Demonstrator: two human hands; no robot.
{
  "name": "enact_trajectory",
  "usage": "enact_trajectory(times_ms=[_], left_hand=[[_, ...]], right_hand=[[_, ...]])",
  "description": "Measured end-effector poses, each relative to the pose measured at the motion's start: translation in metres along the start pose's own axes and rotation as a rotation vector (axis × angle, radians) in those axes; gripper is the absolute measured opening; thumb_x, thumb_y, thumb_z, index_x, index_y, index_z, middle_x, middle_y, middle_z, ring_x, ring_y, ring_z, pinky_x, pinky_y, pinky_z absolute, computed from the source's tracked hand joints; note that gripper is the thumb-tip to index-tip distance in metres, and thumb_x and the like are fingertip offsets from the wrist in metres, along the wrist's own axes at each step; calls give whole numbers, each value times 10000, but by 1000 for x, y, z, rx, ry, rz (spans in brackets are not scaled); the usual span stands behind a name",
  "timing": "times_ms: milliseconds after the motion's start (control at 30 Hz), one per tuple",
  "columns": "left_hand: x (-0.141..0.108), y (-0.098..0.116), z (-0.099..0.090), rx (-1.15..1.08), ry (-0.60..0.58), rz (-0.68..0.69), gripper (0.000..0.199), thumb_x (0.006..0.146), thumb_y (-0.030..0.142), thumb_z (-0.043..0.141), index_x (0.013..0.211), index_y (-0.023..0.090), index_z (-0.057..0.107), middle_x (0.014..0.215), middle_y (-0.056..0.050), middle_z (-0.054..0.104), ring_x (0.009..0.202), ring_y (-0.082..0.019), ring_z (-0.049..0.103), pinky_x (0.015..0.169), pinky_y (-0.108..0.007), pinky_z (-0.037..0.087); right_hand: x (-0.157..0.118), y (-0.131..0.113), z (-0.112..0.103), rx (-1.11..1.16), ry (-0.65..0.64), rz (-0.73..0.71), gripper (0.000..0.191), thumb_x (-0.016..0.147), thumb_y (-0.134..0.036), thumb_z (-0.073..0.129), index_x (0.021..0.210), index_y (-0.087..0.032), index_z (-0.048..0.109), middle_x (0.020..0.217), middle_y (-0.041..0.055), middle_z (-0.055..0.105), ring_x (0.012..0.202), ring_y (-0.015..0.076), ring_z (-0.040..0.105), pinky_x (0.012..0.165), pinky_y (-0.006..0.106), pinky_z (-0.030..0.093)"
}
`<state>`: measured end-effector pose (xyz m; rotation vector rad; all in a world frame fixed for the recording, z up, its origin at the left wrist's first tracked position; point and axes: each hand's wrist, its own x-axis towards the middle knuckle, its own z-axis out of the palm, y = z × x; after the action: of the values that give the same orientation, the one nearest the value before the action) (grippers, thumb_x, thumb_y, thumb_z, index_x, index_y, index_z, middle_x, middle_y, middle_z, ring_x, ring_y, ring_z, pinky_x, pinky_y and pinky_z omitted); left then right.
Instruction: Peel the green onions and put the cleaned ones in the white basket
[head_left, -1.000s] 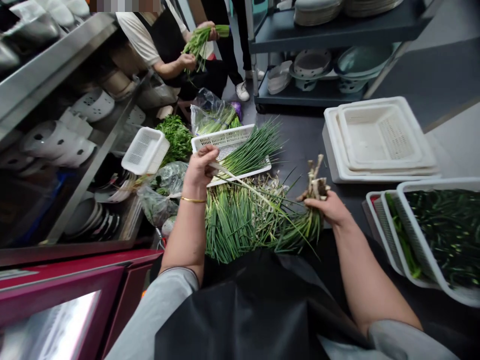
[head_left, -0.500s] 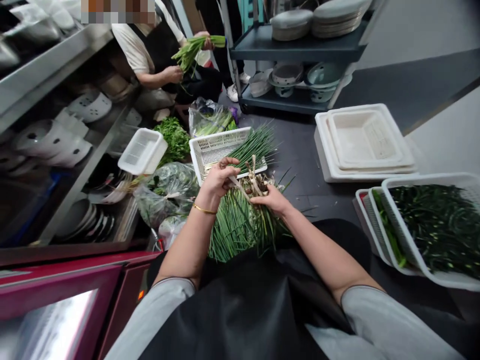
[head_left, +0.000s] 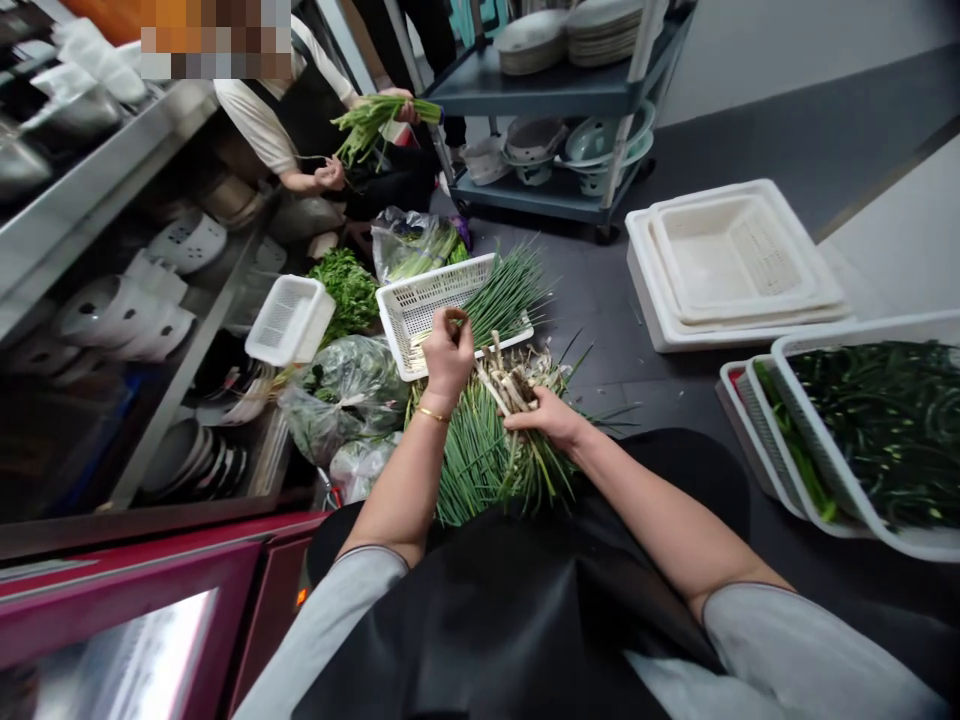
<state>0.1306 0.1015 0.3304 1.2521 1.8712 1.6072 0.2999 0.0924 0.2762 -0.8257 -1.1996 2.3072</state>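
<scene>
In my right hand point(head_left: 553, 416) is a bunch of scallions point(head_left: 516, 388), gripped below the white root ends, which point up and away from me. My left hand point(head_left: 448, 355) is raised just left of these roots, its fingers curled together; whatever they may pinch cannot be made out. Under both hands lies a large heap of green scallions point(head_left: 472, 455) in front of my apron. Beyond my left hand stands a white perforated basket point(head_left: 405, 310), with more scallions point(head_left: 514, 292) lying in it, their green tops hanging over its right side.
Left are a small white basket point(head_left: 289, 320), leafy greens point(head_left: 343, 290), bagged vegetables point(head_left: 345, 400) and a dish shelf point(head_left: 202, 330). Right stand stacked white bins point(head_left: 727, 265) and a basket of cut greens point(head_left: 892, 430). Behind, a co-worker point(head_left: 315, 110) holds green stalks beside a trolley point(head_left: 555, 90).
My left hand has drawn away from the scallion roots, and its fingers have curled in. The strip it was pulling no longer shows. My right hand still grips the bunch. The view has shifted slightly.
</scene>
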Motion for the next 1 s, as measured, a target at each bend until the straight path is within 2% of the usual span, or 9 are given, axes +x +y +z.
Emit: enact_trajectory(times_ms=[133,300,367,500,567,667,833,900,1000], left_hand=[[24,-11,-13,245,3,182,118,817,233,645,878,210,547,598,54,420,561,-113,440,578,-244,300],[70,-22,-31,366,266,242,99,829,183,626,858,173,532,583,71,403,535,-91,375,579,-238,295],[72,-30,-25,313,171,196,90,841,238,620,841,166,567,592,55,452,537,-93,401,578,-241,320],[30,-47,5,149,-382,2,280,793,453,657,770,176,688,780,-53,671,844,-191,615,790,-307,440],[-4,-53,18,1,-548,-109,381,789,545,623,796,181,735,994,-99,715,1093,-251,589,935,-358,418],[-51,-59,34,-378,-492,-397,537,782,640,574,999,177,738,1149,-120,693,1165,-272,570,939,-384,436],[-85,-63,41,-588,-209,-678,550,663,582,734,984,136,719,881,-86,721,753,-168,644,632,-263,476],[-86,-62,31,-519,-169,-717,511,692,575,714,940,128,713,739,-41,673,526,-90,535,448,-210,358],[-89,-59,11,-484,-133,-703,497,706,582,695,887,119,692,598,26,550,379,-22,307,365,-195,163]], right_hand=[[-5,1,-19,-54,44,-45,309,490,-265,849,663,-172,610,585,-32,590,491,99,491,475,254,443],[-7,0,-34,-141,-25,0,308,504,-265,852,650,-166,600,578,-31,578,510,104,499,500,254,437],[-6,-6,-39,-82,55,-29,338,477,-269,857,692,-155,623,631,-16,617,551,116,534,554,273,467],[1,-17,-45,-47,183,-126,390,460,-271,858,772,-144,659,724,8,664,621,130,575,638,294,491],[8,-14,-44,-57,240,-156,382,478,-290,844,779,-144,660,706,1,656,603,128,565,631,298,492],[21,1,-37,-104,293,-169,370,478,-291,825,772,-140,659,677,-11,645,595,127,559,640,303,497],[35,22,-22,-42,215,-102,413,407,-226,840,775,-143,673,684,-9,675,650,154,609,716,325,510],[34,21,-22,44,163,-90,461,406,-207,843,836,-152,684,718,0,696,671,168,634,725,335,518],[30,15,-24,106,210,-119,457,438,-199,836,870,-163,691,701,-10,694,627,147,626,697,314,516]])
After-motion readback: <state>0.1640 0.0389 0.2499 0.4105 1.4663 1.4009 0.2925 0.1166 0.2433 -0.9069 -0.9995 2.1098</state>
